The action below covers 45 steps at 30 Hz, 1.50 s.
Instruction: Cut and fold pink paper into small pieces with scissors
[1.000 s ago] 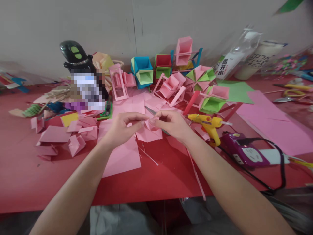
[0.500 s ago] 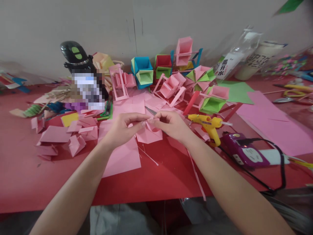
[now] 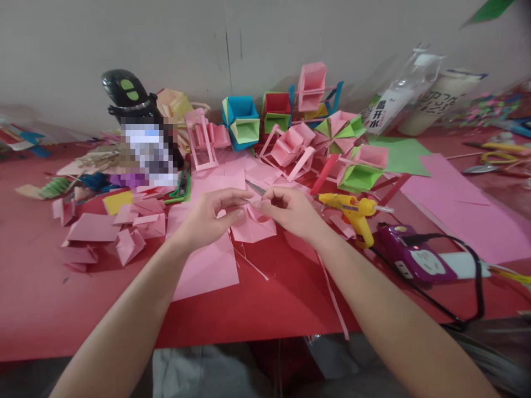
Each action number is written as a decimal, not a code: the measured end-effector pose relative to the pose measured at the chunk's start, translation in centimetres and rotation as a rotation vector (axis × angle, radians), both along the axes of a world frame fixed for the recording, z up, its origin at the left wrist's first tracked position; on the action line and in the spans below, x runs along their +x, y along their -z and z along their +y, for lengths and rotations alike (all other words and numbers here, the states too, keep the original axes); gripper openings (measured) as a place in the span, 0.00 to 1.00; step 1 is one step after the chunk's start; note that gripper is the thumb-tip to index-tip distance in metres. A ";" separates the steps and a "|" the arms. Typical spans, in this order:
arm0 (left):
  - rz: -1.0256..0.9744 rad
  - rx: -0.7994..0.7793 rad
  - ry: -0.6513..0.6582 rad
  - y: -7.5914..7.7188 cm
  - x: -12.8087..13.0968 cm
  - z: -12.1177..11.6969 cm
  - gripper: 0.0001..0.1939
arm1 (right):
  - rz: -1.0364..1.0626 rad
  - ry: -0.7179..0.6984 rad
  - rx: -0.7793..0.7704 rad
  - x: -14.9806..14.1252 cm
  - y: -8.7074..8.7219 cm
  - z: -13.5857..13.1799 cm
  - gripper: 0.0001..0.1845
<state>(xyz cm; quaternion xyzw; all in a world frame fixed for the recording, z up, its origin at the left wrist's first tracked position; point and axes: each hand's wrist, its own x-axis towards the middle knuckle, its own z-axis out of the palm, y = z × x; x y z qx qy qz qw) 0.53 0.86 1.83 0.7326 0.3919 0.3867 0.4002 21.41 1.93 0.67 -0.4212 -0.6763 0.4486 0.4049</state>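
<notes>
My left hand (image 3: 207,215) and my right hand (image 3: 290,213) meet over the middle of the red table (image 3: 83,309). Both pinch a small folded pink paper piece (image 3: 253,224) between thumb and fingers, fingertips almost touching. A grey metal tool (image 3: 255,188), thin like tweezers or scissors, sticks out behind the right hand; I cannot tell whether the hand holds it. A flat pink sheet (image 3: 205,265) lies under the left wrist.
A yellow glue gun (image 3: 357,213) and a purple power strip (image 3: 415,260) with black cable lie right of my hands. Folded paper boxes (image 3: 243,121) in pink, blue and green crowd the back. Pink folded pieces (image 3: 120,226) lie at left. Bottles (image 3: 398,97) stand at back right.
Hardly anything moved. My fingertips shifted slightly on the pink paper piece, and the left thumb closed a little toward the right hand.
</notes>
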 end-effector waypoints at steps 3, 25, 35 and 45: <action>0.001 -0.012 -0.007 0.0 0.0 -0.1 0.16 | 0.005 0.004 0.003 0.0 0.0 0.0 0.19; 0.028 -0.034 -0.048 0.4 0.5 -0.2 0.17 | 0.005 0.021 -0.009 0.1 0.4 0.0 0.23; -0.007 -0.084 -0.051 0.1 0.7 -0.4 0.16 | -0.029 0.026 0.015 0.1 0.2 0.0 0.24; -0.026 -0.143 -0.099 0.0 1.0 -0.4 0.12 | -0.048 0.023 0.013 0.0 0.3 -0.1 0.25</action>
